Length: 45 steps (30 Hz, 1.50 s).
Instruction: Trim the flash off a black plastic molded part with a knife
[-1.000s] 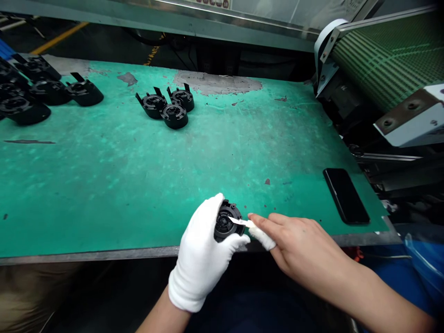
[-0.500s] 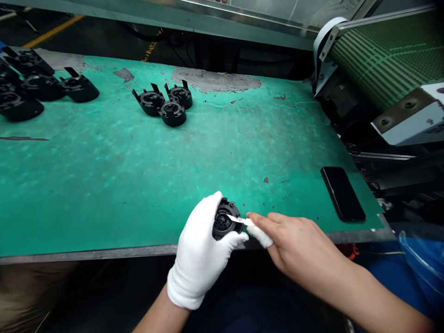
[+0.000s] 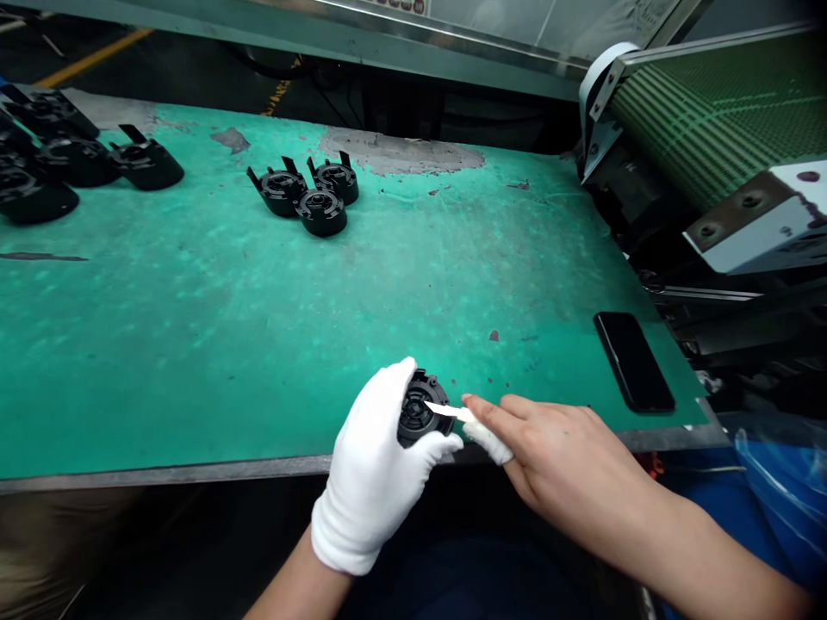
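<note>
At the near edge of the green tabletop (image 3: 213,344), the gloved left hand (image 3: 375,474) has its grip wrapped around a round black plastic part (image 3: 419,415), while the bare right hand (image 3: 562,456) pinches a small white blade (image 3: 445,411) against the part's face. The trimming looks midway: three like parts (image 3: 310,194) sit far across the tabletop, more (image 3: 58,164) at far left.

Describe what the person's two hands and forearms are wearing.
The left hand wears a plain white knit glove that ends at the wrist. The right hand is bare, apart from a white wrap on one fingertip. Both forearms are uncovered, with no sleeves, watch or markings visible.
</note>
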### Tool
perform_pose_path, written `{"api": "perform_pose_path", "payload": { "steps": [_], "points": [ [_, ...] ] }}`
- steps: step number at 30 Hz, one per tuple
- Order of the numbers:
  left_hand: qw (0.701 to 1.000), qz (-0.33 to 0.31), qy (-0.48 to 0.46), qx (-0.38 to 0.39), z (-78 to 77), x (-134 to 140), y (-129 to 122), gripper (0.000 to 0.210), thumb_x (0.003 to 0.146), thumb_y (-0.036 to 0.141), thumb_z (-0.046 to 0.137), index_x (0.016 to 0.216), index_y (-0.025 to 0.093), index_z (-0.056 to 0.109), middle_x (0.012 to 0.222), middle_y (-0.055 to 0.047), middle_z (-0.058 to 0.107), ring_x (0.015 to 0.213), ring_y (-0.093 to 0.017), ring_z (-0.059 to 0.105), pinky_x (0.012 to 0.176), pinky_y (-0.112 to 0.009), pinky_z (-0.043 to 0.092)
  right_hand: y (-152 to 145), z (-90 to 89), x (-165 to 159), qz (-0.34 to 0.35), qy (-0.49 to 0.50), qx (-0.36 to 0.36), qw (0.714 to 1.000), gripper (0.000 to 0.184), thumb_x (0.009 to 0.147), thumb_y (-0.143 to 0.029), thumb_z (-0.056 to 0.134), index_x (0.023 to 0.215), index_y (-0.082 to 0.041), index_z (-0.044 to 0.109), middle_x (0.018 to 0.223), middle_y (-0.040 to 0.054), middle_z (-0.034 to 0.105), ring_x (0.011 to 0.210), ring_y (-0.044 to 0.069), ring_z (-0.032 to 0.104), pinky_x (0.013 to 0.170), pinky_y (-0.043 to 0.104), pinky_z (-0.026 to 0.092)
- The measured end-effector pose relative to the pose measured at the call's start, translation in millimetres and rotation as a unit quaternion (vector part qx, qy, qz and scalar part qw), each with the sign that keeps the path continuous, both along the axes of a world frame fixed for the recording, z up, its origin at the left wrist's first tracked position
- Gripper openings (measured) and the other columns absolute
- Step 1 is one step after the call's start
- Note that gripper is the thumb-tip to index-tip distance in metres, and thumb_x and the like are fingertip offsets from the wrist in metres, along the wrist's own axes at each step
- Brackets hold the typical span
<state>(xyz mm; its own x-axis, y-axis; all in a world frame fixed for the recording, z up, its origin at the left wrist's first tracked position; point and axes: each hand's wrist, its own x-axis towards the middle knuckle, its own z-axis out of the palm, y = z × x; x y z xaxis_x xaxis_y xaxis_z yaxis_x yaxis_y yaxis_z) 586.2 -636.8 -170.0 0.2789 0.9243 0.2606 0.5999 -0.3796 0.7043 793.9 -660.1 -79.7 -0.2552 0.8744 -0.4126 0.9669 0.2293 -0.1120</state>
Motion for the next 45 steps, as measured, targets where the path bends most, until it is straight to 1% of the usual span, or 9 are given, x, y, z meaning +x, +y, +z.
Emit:
{"api": "perform_pose_path", "payload": {
  "steps": [7, 17, 24, 30, 34, 37, 39, 41, 45],
  "points": [
    [1.000, -0.001, -0.002, -0.005, 1.3, 0.7, 1.2, 0.080, 0.082, 0.051, 0.077, 0.148, 0.022, 0.040, 0.143, -0.013, 0.057, 0.134, -0.030, 0.055, 0.116, -0.048, 0.046, 0.4, -5.8, 6.1, -0.015, 0.056, -0.025, 0.998, 0.062, 0.089, -0.011, 0.043, 0.149, -0.026, 0.051, 0.104, 0.0055, 0.071, 0.091, 0.028, 0.071, 0.073, 0.039, 0.052],
    [1.000, 0.001, -0.014, 0.014, -0.3, 3.6, -1.2, 0.077, 0.086, 0.048, 0.075, 0.148, 0.019, 0.040, 0.140, -0.014, 0.059, 0.133, -0.029, 0.056, 0.117, -0.047, 0.044, -12.0, -1.8, -11.2, -0.051, -0.007, -0.023, 0.998, 0.072, 0.084, -0.006, 0.039, 0.154, -0.022, 0.045, 0.100, 0.0093, 0.071, 0.077, 0.031, 0.071, 0.063, 0.043, 0.054],
    [1.000, 0.006, 0.000, 0.013, 2.0, 5.4, -1.5, 0.078, 0.085, 0.050, 0.075, 0.148, 0.020, 0.040, 0.143, -0.014, 0.057, 0.134, -0.030, 0.055, 0.116, -0.048, 0.045, -10.5, -6.8, 3.0, -0.056, 0.071, -0.007, 0.996, 0.059, 0.093, -0.016, 0.043, 0.151, -0.026, 0.049, 0.108, 0.0073, 0.071, 0.088, 0.030, 0.071, 0.073, 0.046, 0.056],
    [1.000, 0.007, -0.003, -0.019, 5.5, 4.2, -0.2, 0.083, 0.079, 0.047, 0.081, 0.147, 0.022, 0.040, 0.143, -0.013, 0.057, 0.135, -0.031, 0.054, 0.116, -0.049, 0.045, -13.9, 1.9, 12.2, -0.041, 0.050, 0.030, 0.997, 0.055, 0.095, -0.020, 0.039, 0.149, -0.026, 0.050, 0.109, 0.0084, 0.072, 0.085, 0.030, 0.072, 0.069, 0.046, 0.057],
    [0.993, -0.103, 0.012, -0.063, 15.0, -9.9, 20.9, 0.087, 0.075, 0.050, 0.083, 0.148, 0.028, 0.040, 0.147, -0.010, 0.054, 0.138, -0.029, 0.052, 0.118, -0.048, 0.043, -4.9, 3.6, 27.4, -0.038, 0.116, 0.065, 0.990, 0.048, 0.096, -0.022, 0.040, 0.141, -0.027, 0.056, 0.126, 0.0069, 0.071, 0.100, 0.028, 0.071, 0.081, 0.044, 0.057],
    [0.980, -0.178, 0.029, -0.089, 26.1, -22.3, 35.9, 0.099, 0.068, 0.052, 0.087, 0.151, 0.032, 0.037, 0.158, -0.010, 0.041, 0.147, -0.032, 0.041, 0.121, -0.051, 0.038, 8.6, -3.2, 33.6, -0.005, 0.176, 0.028, 0.984, 0.038, 0.098, -0.020, 0.043, 0.130, -0.027, 0.063, 0.122, 0.0048, 0.073, 0.103, 0.024, 0.070, 0.085, 0.038, 0.054],
    [0.983, -0.153, 0.028, -0.102, 30.8, -25.6, 35.3, 0.116, 0.061, 0.054, 0.091, 0.155, 0.031, 0.028, 0.164, -0.012, 0.031, 0.150, -0.036, 0.033, 0.122, -0.055, 0.036, 15.3, -10.2, 32.1, 0.014, 0.210, 0.000, 0.978, 0.035, 0.098, -0.018, 0.046, 0.127, -0.028, 0.064, 0.112, 0.0024, 0.074, 0.097, 0.021, 0.070, 0.081, 0.033, 0.052],
    [0.989, -0.087, 0.014, -0.119, 30.4, -22.7, 25.6, 0.128, 0.054, 0.058, 0.093, 0.157, 0.029, 0.023, 0.163, -0.015, 0.031, 0.149, -0.038, 0.034, 0.121, -0.057, 0.036, 19.0, -17.0, 28.0, 0.030, 0.229, -0.010, 0.973, 0.034, 0.099, -0.018, 0.048, 0.128, -0.028, 0.064, 0.103, 0.0012, 0.073, 0.091, 0.019, 0.068, 0.077, 0.031, 0.049],
    [0.992, 0.007, -0.027, -0.122, 18.5, -4.6, -0.6, 0.117, 0.063, 0.058, 0.089, 0.155, 0.024, 0.025, 0.152, -0.017, 0.046, 0.140, -0.036, 0.049, 0.115, -0.055, 0.045, 22.2, -25.4, 22.2, 0.045, 0.221, 0.000, 0.974, 0.035, 0.101, -0.022, 0.045, 0.131, -0.027, 0.063, 0.099, 0.0024, 0.071, 0.088, 0.020, 0.067, 0.074, 0.031, 0.046]
  ]
}}
